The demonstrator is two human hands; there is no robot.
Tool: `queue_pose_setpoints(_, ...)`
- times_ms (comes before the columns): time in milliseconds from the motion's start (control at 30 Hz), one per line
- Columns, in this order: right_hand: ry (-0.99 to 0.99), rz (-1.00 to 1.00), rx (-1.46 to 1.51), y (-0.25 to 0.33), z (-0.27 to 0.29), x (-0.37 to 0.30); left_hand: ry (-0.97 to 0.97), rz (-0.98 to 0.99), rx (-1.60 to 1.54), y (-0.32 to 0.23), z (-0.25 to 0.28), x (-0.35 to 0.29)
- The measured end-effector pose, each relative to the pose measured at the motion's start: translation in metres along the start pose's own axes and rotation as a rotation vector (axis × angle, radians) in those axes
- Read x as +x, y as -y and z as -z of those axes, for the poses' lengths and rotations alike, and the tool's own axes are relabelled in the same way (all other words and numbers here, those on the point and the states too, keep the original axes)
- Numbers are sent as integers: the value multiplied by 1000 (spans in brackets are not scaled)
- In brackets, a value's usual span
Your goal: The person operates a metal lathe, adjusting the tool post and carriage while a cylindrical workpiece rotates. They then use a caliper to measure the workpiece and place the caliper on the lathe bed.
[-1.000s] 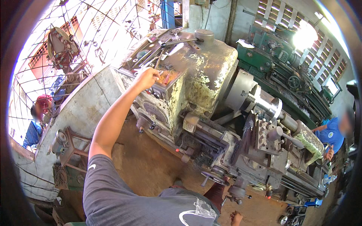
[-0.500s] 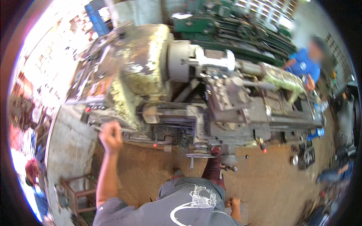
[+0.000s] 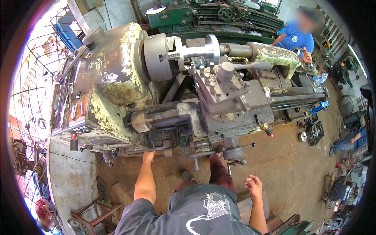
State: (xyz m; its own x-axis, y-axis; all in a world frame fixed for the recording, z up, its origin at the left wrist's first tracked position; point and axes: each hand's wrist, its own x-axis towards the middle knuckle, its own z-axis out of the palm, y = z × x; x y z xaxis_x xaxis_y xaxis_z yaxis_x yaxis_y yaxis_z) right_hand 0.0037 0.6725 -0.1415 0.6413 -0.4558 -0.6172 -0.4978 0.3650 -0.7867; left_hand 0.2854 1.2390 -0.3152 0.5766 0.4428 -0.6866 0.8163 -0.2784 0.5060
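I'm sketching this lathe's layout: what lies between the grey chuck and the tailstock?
In the head view, a shiny metal workpiece with a disc-like flange lies nearer the chuck; a duller cylinder bridges the rest to the tailstock.

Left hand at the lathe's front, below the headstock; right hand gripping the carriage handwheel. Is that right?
Not quite: the right hand is apart from the carriage handwheel, over the brown floor, as the head view shows. The left hand is at the front of the lathe, below the headstock.

The left grip touches the lathe.
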Motion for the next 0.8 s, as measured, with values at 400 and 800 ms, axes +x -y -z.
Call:
queue_pose_setpoints(400,167,254,-477,56,-87,16,-168,16,-262,29,-48,27)
queue_pose_setpoints(800,99,52,-214,101,-109,25,-214,172,-190,52,-56,53)
